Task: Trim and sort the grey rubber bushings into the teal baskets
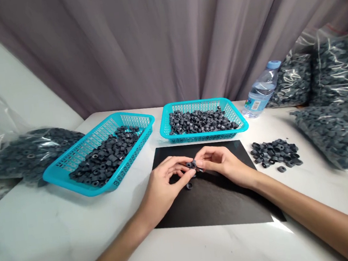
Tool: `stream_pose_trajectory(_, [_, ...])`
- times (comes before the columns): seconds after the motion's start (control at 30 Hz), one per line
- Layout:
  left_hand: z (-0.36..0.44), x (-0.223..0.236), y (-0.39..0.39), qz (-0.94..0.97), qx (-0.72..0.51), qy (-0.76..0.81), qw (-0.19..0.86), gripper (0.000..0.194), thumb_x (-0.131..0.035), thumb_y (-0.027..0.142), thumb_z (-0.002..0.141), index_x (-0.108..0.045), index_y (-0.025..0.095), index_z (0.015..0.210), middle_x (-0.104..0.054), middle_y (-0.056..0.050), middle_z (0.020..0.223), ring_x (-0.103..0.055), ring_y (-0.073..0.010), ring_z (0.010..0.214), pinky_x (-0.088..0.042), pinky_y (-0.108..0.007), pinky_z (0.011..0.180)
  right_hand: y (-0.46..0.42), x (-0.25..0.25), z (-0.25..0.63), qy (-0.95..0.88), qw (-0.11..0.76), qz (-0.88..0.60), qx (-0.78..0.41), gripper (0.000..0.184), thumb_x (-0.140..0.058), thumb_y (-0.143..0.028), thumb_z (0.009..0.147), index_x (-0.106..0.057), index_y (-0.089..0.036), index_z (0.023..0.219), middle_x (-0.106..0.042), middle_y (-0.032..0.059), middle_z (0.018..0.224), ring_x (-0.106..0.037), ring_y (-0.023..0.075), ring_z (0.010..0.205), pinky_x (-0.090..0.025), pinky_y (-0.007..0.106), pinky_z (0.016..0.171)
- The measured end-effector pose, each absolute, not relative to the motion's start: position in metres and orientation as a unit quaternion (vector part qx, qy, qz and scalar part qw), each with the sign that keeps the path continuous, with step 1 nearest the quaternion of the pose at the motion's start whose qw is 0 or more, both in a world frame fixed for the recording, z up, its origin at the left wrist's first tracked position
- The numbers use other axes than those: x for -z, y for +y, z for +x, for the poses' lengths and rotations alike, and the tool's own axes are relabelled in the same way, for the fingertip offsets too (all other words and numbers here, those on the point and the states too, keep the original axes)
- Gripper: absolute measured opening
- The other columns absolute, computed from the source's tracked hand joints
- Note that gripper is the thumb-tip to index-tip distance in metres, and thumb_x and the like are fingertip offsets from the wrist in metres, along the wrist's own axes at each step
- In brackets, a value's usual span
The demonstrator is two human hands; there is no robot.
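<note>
Over the black mat [221, 205], my left hand [167, 180] and my right hand [220, 161] meet with their fingertips close together. Small dark grey ring-shaped pieces [191, 164] are pinched between the thumb and fingers of my left hand. My right thumb and forefinger close on a dark piece at the right end of these; its exact shape is partly hidden by the fingers. Just below the fingertips, a loose dark grey ring [189, 185] lies on the mat.
Two turquoise baskets, one at left [89, 192] and one at the back [204, 135], hold many dark rings. A loose pile of rings [275, 153] lies right of the mat. A water bottle [261, 92] and filled plastic bags [339, 135] stand at right; another bag [36, 149] lies left.
</note>
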State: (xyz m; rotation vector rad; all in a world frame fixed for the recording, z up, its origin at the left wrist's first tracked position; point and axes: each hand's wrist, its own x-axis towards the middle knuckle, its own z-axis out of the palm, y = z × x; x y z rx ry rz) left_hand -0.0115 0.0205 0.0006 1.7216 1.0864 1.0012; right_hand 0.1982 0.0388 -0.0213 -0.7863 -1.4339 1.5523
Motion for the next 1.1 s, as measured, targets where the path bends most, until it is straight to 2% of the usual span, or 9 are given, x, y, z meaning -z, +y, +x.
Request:
stream_pose_trajectory(0.17, [-0.005,0.002,0.017,0.717,-0.413,0.439,0.351,0.014,-0.074,0.030,0.088,-0.071,0.021,0.099,-0.069,-0.002,0.097,-0.068,-0.0145,0.079,-0.058,-0.028,0.076,0.038,0.021,0.196,-0.577,0.426,-0.321,-0.619,0.029,-0.080,-0.045,0.082,-0.069,-0.019,0.089,-0.065,0.0006,0.085,-0.059,0.0142,0.078,-0.048,0.029,0.077])
stream_pose_trajectory(0.3, [-0.003,0.000,0.013,0.761,-0.415,0.435,0.245,0.007,-0.070,0.022,0.091,-0.070,0.021,0.098,-0.067,-0.001,0.094,-0.065,-0.0126,0.077,-0.056,-0.025,0.074,0.037,0.019,0.195,-0.576,0.432,-0.319,-0.617,0.027,-0.080,-0.043,0.083,-0.070,-0.019,0.088,-0.066,-0.0002,0.084,-0.059,0.0132,0.077,-0.048,0.028,0.076])
stream_pose_trajectory(0.43, [-0.003,-0.002,0.010,0.796,-0.411,0.414,0.162,0.012,-0.068,0.013,0.091,-0.068,0.022,0.100,-0.066,0.000,0.096,-0.063,-0.0113,0.077,-0.055,-0.024,0.077,0.038,0.020,0.196,-0.567,0.437,-0.320,-0.620,0.026,-0.081,-0.041,0.082,-0.073,-0.018,0.092,-0.069,0.0012,0.085,-0.061,0.0138,0.077,-0.050,0.030,0.077])
stream_pose_trajectory(0.63, [-0.007,-0.002,0.007,0.811,-0.393,0.414,0.127,0.019,-0.065,0.013,0.093,-0.066,0.022,0.110,-0.065,-0.001,0.102,-0.064,-0.0117,0.081,-0.056,-0.026,0.083,0.042,0.028,0.200,-0.542,0.455,-0.320,-0.630,0.022,-0.081,-0.036,0.083,-0.075,-0.019,0.096,-0.073,0.0021,0.088,-0.066,0.0135,0.079,-0.053,0.030,0.082])
stream_pose_trajectory(1.1, [-0.006,0.000,0.004,0.815,-0.378,0.428,0.102,0.021,-0.069,0.009,0.090,-0.068,0.020,0.108,-0.064,0.000,0.096,-0.064,-0.0122,0.078,-0.056,-0.028,0.078,0.039,0.027,0.201,-0.547,0.446,-0.321,-0.632,0.019,-0.081,-0.032,0.084,-0.078,-0.021,0.099,-0.075,0.0027,0.092,-0.066,0.0137,0.081,-0.053,0.028,0.082])
